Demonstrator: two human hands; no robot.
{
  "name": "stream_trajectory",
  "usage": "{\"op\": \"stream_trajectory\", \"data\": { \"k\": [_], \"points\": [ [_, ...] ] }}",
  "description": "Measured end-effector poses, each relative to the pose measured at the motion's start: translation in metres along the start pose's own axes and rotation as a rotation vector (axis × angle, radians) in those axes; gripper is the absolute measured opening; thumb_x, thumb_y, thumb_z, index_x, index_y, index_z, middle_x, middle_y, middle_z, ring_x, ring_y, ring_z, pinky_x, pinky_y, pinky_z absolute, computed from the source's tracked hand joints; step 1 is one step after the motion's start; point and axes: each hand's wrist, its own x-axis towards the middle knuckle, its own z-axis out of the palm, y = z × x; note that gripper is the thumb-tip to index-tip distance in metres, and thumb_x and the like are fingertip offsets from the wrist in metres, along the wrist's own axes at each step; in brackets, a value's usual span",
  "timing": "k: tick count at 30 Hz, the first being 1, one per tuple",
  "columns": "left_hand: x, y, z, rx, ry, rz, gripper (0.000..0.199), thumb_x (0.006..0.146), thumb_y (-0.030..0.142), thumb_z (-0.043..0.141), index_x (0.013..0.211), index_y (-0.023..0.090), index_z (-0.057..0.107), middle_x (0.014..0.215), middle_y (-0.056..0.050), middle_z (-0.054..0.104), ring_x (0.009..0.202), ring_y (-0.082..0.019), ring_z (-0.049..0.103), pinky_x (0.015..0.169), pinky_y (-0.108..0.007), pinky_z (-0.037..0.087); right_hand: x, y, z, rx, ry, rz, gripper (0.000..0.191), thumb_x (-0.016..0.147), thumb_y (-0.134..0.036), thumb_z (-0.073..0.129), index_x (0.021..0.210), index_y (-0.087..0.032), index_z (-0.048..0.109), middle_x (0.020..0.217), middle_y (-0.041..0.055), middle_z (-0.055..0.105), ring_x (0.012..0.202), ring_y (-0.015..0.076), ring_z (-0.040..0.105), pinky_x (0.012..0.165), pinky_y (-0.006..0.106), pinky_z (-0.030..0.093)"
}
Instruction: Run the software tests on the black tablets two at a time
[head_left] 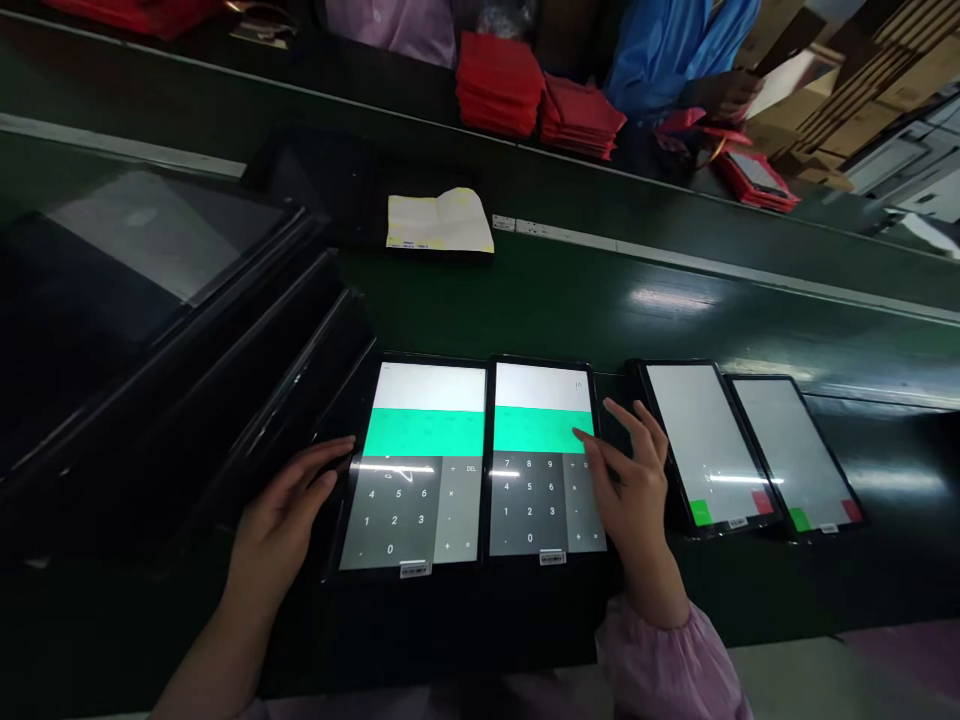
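My left hand [289, 510] lies open, fingers loosely together, their tips at the left edge of a black-framed tablet showing a calculator with a green band [412, 465], not gripping it. My right hand [630, 490] is spread wide, one fingertip [579, 434] on the green band of a second black-framed calculator tablet [544, 460], which sits just beside the first with only a narrow gap between their edges. Past a slightly wider gap to the right, two tilted black-framed tablets with pale screens and small green and red squares [705, 440] lie side by side, edges almost touching. All four rest on a glossy dark green conveyor belt [600, 300], with open belt above them up to a folded white-and-yellow paper sheet [440, 222]. Dark flat panels [150, 240] line the left, near my left hand. Beyond the belt's far edge, a co-worker's blue sleeve [675, 60] stands near stacked red flat packs [499, 85].
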Motion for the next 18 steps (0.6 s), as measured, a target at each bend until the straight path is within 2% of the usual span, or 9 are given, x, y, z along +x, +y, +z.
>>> {"op": "stream_trajectory", "data": {
  "k": [3, 7, 10, 13, 18],
  "points": [
    [0.001, 0.000, 0.001, -0.004, 0.002, 0.000, 0.030, 0.066, 0.052, 0.074, 0.084, 0.028, 0.078, 0.111, -0.007, 0.083, 0.125, -0.036, 0.070, 0.109, -0.048, 0.057, 0.001, 0.004, -0.005, -0.027, 0.041, 0.053, 0.030, 0.105, -0.029, 0.058, 0.094, -0.029, 0.086, 0.130, 0.0105, 0.074, 0.139, 0.0388, 0.054, 0.098, 0.064, 0.058],
    [0.002, -0.003, 0.002, 0.000, 0.029, 0.017, 0.032, 0.065, 0.053, 0.071, 0.084, 0.028, 0.078, 0.110, -0.007, 0.083, 0.125, -0.036, 0.069, 0.108, -0.049, 0.057, 0.006, -0.005, -0.010, 0.016, 0.074, 0.008, 0.031, 0.102, -0.021, 0.060, 0.087, -0.029, 0.086, 0.119, 0.0088, 0.076, 0.133, 0.0364, 0.060, 0.098, 0.063, 0.059],
    [0.002, -0.007, 0.000, 0.022, 0.025, 0.044, 0.032, 0.070, 0.054, 0.070, 0.088, 0.029, 0.078, 0.113, -0.006, 0.083, 0.127, -0.035, 0.069, 0.109, -0.048, 0.057, 0.009, -0.020, -0.008, 0.068, -0.001, -0.087, 0.032, 0.101, -0.021, 0.060, 0.081, -0.027, 0.084, 0.114, 0.0093, 0.076, 0.130, 0.0355, 0.062, 0.095, 0.058, 0.062],
    [0.000, -0.011, -0.002, 0.028, 0.017, 0.069, 0.033, 0.072, 0.055, 0.070, 0.090, 0.029, 0.078, 0.114, -0.006, 0.083, 0.126, -0.035, 0.069, 0.108, -0.048, 0.057, 0.009, -0.035, -0.005, 0.142, -0.099, -0.163, 0.029, 0.100, -0.020, 0.061, 0.083, -0.026, 0.084, 0.121, 0.0101, 0.076, 0.136, 0.0363, 0.060, 0.097, 0.057, 0.062],
    [0.002, -0.011, -0.002, 0.024, -0.001, 0.112, 0.028, 0.077, 0.054, 0.071, 0.089, 0.029, 0.077, 0.112, -0.006, 0.082, 0.125, -0.034, 0.070, 0.110, -0.046, 0.055, 0.006, -0.043, -0.005, 0.130, -0.155, -0.166, 0.030, 0.101, -0.020, 0.058, 0.088, -0.024, 0.085, 0.128, 0.0124, 0.074, 0.140, 0.0387, 0.056, 0.100, 0.061, 0.061]
  ]
}}
